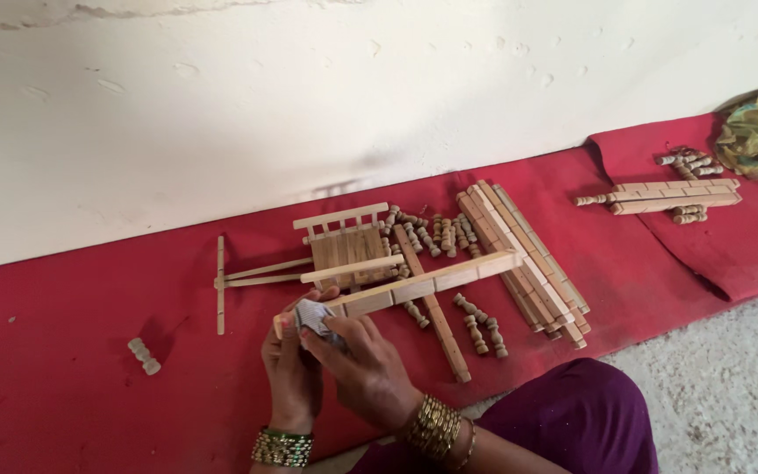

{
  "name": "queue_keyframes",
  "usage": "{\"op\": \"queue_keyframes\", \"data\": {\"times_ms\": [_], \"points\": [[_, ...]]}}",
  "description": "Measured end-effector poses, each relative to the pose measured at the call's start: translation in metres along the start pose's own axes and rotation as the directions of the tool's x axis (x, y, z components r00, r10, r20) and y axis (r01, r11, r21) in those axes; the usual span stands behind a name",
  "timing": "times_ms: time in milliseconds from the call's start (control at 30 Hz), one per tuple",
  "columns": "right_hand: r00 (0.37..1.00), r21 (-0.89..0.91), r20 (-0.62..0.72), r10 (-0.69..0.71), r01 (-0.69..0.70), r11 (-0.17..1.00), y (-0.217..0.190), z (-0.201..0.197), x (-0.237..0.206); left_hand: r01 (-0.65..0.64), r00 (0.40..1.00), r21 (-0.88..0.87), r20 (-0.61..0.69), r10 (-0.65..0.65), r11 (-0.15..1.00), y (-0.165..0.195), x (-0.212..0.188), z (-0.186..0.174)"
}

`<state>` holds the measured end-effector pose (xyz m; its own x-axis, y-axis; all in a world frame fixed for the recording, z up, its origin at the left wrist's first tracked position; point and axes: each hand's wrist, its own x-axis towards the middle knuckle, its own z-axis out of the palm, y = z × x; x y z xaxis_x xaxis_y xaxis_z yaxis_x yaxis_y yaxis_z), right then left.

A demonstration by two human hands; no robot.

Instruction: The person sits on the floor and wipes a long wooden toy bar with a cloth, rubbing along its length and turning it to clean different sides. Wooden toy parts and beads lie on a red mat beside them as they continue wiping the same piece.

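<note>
Stacked slats [528,259] and turned pegs [480,323] right of centre; small cart [344,246] behind. Left hand [291,373] gripping notched strip [423,283]; right hand [366,369] pinching sandpaper [313,316] against its near end.

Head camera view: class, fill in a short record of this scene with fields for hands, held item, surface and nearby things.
left hand: grips the near end of the wooden strip
right hand: presses a small grey piece on that end
surface: red cloth by a white wall
nearby: small wooden cart, stack of strips, turned pegs
</note>
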<state>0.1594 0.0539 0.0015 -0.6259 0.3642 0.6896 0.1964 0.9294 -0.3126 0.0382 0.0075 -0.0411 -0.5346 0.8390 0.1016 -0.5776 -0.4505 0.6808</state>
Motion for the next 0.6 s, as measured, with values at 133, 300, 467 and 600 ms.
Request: {"op": "queue_keyframes", "data": {"times_ms": [133, 300, 467, 600], "points": [[0.937, 0.313, 0.055, 0.346, -0.345, 0.885, 0.028, -0.019, 0.011, -0.042, 0.993, 0.078, -0.103, 0.05, 0.996, 0.001, 0.003, -0.006], [0.92, -0.209, -0.35, 0.175, -0.259, 0.943, 0.111, -0.064, 0.024, -0.195, 0.978, 0.066, -0.063, 0.199, 0.979, 0.031, 0.011, -0.017], [0.946, -0.267, -0.172, 0.276, -0.315, 0.911, 0.108, -0.065, 0.028, -0.216, 0.976, 0.065, 0.028, 0.214, 0.974, 0.031, 0.01, -0.007], [0.961, -0.07, 0.074, 0.268, -0.263, 0.962, 0.04, -0.023, 0.017, -0.162, 0.986, 0.174, 0.069, 0.152, 0.971, 0.01, -0.001, 0.006]]}}
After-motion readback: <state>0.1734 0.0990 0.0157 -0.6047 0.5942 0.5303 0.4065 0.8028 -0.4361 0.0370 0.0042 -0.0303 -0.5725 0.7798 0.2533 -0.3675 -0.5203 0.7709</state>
